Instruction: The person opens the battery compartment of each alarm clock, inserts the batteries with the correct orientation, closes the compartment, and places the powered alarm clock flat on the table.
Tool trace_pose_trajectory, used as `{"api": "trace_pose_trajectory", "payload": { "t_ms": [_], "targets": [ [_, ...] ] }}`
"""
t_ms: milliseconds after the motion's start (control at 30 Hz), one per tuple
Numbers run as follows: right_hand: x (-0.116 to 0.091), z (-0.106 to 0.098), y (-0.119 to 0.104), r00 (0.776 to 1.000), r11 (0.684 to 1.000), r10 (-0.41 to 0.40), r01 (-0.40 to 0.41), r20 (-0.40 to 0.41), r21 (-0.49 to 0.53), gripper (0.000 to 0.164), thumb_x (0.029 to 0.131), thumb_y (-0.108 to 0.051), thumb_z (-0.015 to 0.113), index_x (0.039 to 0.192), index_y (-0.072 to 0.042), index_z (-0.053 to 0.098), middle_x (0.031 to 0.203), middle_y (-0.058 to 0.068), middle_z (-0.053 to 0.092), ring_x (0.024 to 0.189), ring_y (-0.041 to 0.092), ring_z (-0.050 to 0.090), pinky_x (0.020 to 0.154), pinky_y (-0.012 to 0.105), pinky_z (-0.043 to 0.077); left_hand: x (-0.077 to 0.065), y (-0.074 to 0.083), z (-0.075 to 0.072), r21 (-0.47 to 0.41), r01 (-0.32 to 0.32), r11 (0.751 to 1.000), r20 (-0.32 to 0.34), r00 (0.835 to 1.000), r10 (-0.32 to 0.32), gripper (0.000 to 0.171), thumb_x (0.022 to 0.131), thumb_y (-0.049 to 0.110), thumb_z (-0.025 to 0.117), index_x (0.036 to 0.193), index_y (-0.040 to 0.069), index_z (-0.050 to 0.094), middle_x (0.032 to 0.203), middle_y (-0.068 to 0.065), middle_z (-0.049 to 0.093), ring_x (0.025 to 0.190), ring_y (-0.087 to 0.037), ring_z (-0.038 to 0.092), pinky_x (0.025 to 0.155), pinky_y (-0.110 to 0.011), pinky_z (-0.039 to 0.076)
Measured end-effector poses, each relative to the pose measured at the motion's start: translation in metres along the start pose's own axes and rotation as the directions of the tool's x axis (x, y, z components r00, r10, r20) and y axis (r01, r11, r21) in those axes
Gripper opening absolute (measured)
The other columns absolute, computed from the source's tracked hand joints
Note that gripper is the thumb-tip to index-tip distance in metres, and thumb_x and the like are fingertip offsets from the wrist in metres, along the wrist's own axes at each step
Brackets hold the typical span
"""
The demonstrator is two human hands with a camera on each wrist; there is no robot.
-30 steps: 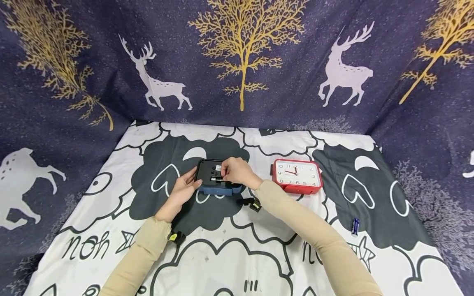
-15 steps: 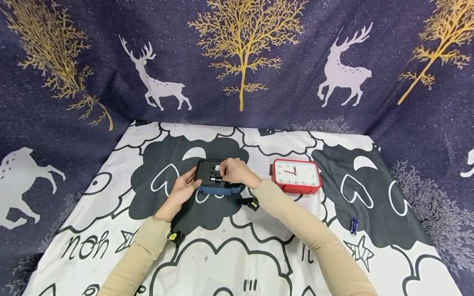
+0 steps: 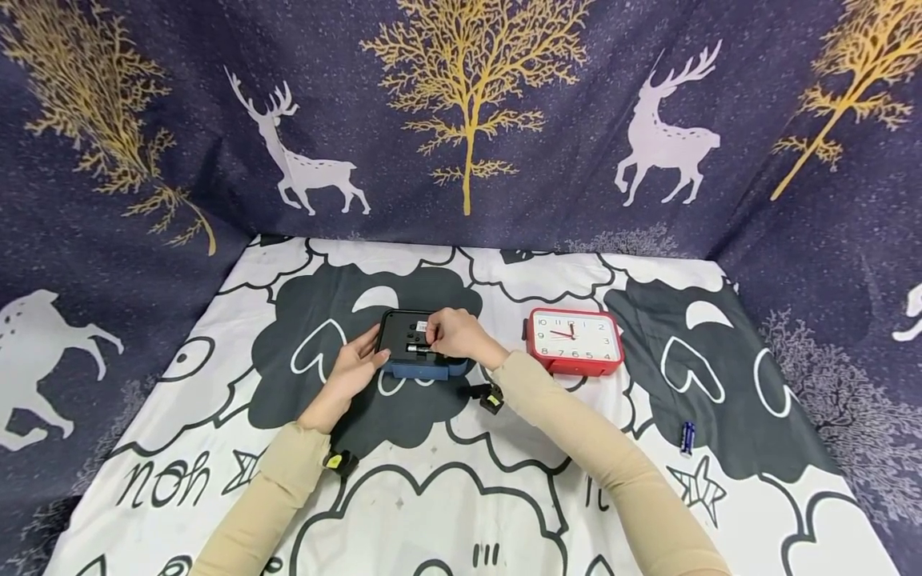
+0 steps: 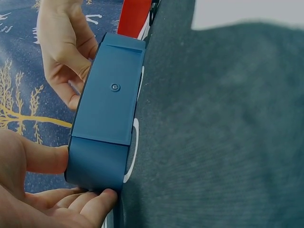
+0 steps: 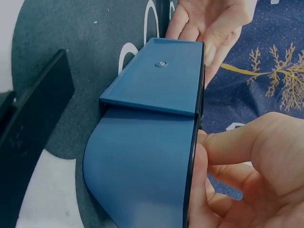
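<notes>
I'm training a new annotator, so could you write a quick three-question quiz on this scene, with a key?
1. Which hand grips the blue case at the end farther from the red clock?
2. True or false: the red clock lies face down.
3. The blue case's upper side is: A) white; B) black; C) red.

Key: 1. The left hand. 2. False. 3. B.

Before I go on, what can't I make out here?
Right hand: what its fingertips hold, if anything; head view, behind its fingers.
Blue case: underside; all views, turned toward the cloth.
White label: wording; head view, too small.
Loose battery: lettering; head view, too small.
Red clock: upper part; left wrist view, cut off by top edge.
</notes>
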State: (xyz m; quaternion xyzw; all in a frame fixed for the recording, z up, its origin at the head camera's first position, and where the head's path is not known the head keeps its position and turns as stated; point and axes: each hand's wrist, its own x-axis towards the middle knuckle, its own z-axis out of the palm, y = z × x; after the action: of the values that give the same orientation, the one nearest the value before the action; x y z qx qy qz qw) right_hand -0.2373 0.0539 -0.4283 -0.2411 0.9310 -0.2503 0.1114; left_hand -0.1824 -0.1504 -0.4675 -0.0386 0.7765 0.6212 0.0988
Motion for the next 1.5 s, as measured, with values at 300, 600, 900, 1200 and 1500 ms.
{"api": "trace_pose_trajectory", "payload": {
  "t_ms": [300, 600, 900, 1200, 1500],
  "targets": [
    [-0.007, 0.001, 0.002, 0.999, 0.998, -0.033, 0.033, -0.015, 0.058, 0.011, 0.084, -0.003, 0.067, 0.078, -0.012, 0.065, 0.067, 0.000, 0.062, 0.064, 0.015, 0.052, 0.068, 0.028, 0.040, -0.003, 0.001, 0.000, -0.018, -0.012, 1.000, 0.006, 1.000, 0.012, 0.061, 0.096, 0.001, 0.051, 0.151, -0.001, 0.024, 0.153, -0.025, 0.029, 0.143, -0.035, 0.029, 0.115, -0.043, 0.028],
    [-0.012, 0.005, 0.006, 0.999, 0.995, -0.054, 0.053, 0.001, 0.089, 0.005, 0.089, -0.006, 0.063, 0.089, -0.010, 0.066, 0.077, 0.004, 0.065, 0.065, 0.013, 0.053, 0.064, 0.023, 0.039, -0.001, -0.003, 0.001, -0.022, 0.003, 1.000, 0.005, 1.000, -0.003, 0.062, 0.096, 0.002, 0.051, 0.152, -0.001, 0.025, 0.154, -0.025, 0.028, 0.144, -0.035, 0.028, 0.116, -0.043, 0.027],
    [-0.021, -0.001, 0.013, 0.996, 0.970, -0.068, 0.053, 0.055, 0.238, 0.012, 0.094, -0.010, 0.060, 0.101, -0.007, 0.068, 0.093, 0.008, 0.070, 0.073, 0.011, 0.058, 0.067, 0.021, 0.045, 0.000, -0.001, 0.002, -0.027, 0.005, 1.000, 0.015, 1.000, -0.004, 0.062, 0.096, 0.002, 0.052, 0.152, -0.001, 0.024, 0.154, -0.025, 0.027, 0.144, -0.035, 0.027, 0.116, -0.044, 0.027],
    [-0.033, -0.002, 0.013, 0.994, 0.939, -0.109, 0.095, 0.023, 0.331, 0.016, 0.094, -0.005, 0.056, 0.098, -0.005, 0.071, 0.088, 0.010, 0.070, 0.066, 0.007, 0.053, 0.061, 0.020, 0.043, 0.001, 0.002, 0.000, -0.070, -0.032, 0.997, 0.024, 0.999, 0.033, 0.061, 0.096, -0.001, 0.050, 0.151, -0.004, 0.024, 0.154, -0.025, 0.028, 0.145, -0.033, 0.028, 0.116, -0.041, 0.026],
    [-0.051, 0.000, 0.020, 0.976, 0.948, -0.137, 0.179, -0.171, 0.262, 0.013, 0.093, -0.008, 0.059, 0.094, -0.007, 0.072, 0.085, 0.005, 0.070, 0.062, 0.006, 0.052, 0.060, 0.020, 0.043, 0.001, -0.001, -0.001, -0.065, -0.028, 0.998, 0.017, 0.999, 0.029, 0.060, 0.096, 0.000, 0.050, 0.151, -0.004, 0.025, 0.154, -0.025, 0.029, 0.144, -0.033, 0.029, 0.116, -0.040, 0.027]
  ]
}}
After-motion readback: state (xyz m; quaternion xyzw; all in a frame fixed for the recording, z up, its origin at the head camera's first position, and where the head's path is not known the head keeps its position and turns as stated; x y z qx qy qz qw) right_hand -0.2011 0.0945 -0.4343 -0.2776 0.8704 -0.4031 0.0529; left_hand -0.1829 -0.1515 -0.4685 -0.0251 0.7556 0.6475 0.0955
